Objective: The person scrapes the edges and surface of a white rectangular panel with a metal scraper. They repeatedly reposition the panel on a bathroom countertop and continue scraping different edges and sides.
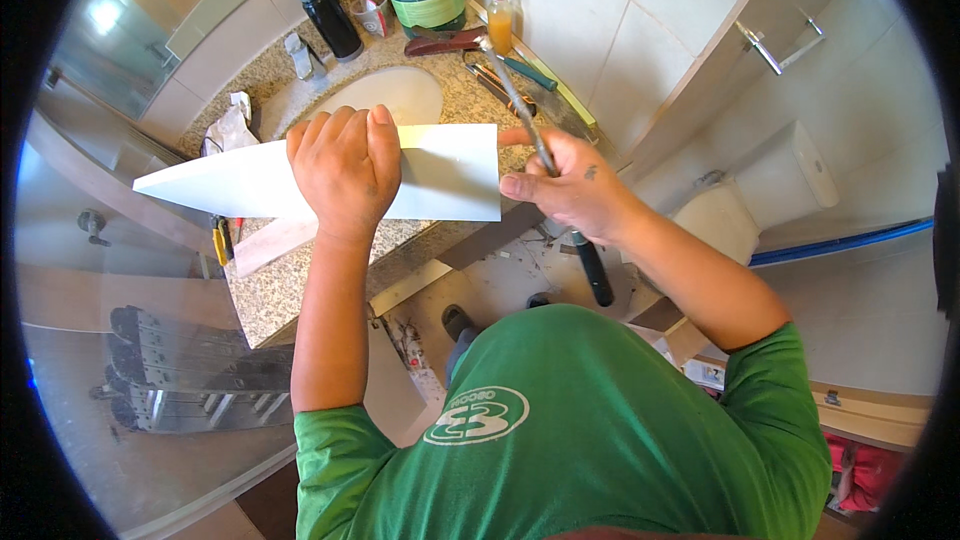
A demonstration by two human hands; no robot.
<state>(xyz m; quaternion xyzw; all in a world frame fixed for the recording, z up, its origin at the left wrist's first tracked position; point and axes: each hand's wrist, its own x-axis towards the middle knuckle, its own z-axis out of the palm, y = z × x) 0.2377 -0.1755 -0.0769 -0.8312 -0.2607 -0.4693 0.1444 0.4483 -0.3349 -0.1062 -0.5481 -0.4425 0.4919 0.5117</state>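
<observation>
A long white panel (450,172) is held up in front of me over the counter, its narrow end pointing left. My left hand (345,165) is closed around it near the middle. At the panel's right end, my right hand (575,185) has its thumb and index finger by the short edge. Also in my right hand is a long tool (592,265) with a grey metal shaft and a dark grip. Its pale upper tip reaches above the counter, and the grip hangs below my palm. What kind of tool it is I cannot make out.
The speckled stone counter (262,305) has a sink basin (395,95). At its back stand a black bottle (332,20), a green bucket (425,0) and an orange-filled bottle (500,20). A toilet (760,190) is at right, a folded ladder (190,370) at left. Debris lies on the floor.
</observation>
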